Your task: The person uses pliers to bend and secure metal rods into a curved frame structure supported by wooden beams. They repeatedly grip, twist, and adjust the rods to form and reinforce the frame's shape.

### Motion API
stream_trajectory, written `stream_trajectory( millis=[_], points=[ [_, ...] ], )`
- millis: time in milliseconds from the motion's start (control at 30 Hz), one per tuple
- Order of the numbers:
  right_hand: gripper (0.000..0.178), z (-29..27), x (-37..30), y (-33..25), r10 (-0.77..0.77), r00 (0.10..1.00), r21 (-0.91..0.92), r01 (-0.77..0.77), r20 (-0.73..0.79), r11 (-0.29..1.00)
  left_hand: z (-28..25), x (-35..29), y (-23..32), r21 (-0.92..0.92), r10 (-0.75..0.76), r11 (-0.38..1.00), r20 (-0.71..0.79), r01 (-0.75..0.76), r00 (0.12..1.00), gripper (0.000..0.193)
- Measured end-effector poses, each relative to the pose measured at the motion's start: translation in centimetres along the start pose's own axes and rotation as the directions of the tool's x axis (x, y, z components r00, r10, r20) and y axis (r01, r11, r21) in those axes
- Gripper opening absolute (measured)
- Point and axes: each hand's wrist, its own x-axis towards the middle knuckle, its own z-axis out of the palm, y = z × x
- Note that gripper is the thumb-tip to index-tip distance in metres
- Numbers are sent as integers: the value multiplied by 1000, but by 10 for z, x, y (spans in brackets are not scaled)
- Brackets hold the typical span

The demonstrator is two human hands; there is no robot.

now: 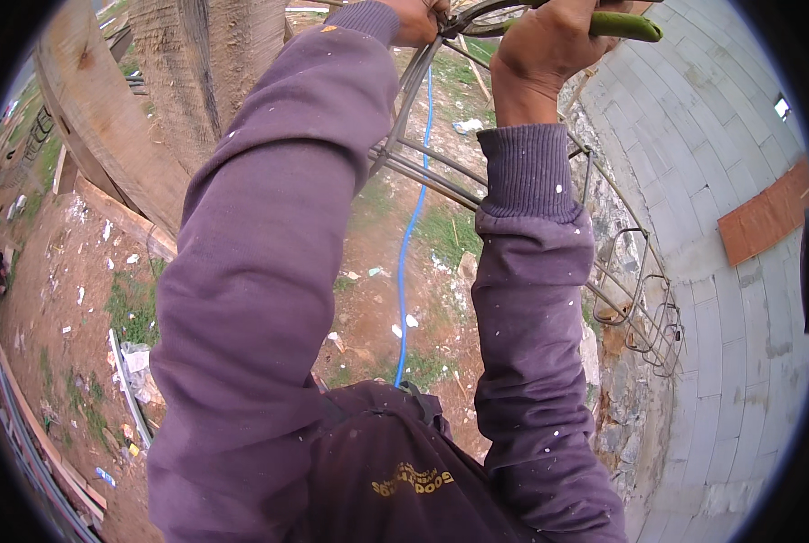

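Observation:
At the top edge, my right hand (549, 50) is closed around a pair of pincers with green-sleeved handles (629, 26). Their dark metal end reaches left to a joint in the steel rebar frame (433, 172). My left hand (415, 22) is right beside that joint, its fingers bent and closed. What they pinch is too small to make out, and the picture's edge cuts off part of both hands. Thin bars of the rebar frame run down from the joint and pass behind my forearms.
Rough wooden planks (174, 81) stand at upper left. A grey block wall (726, 362) rises on the right, with bent rebar stirrups (644, 290) along its foot. A blue hose (404, 262) crosses the littered dirt and grass. Long boards (47, 434) lie at lower left.

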Motion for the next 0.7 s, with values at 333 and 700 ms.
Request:
stream_trajectory(
  millis=[333, 700],
  points=[
    [56, 34, 28, 26, -454, 860, -330, 510, 235, 794, 2, -7, 11, 329, -98, 937, -73, 117, 993, 34],
    [36, 18, 79, 30, 46, 954, -215, 20, 298, 976, -2, -13, 15, 205, -69, 976, -59, 80, 996, 34]
  ],
)
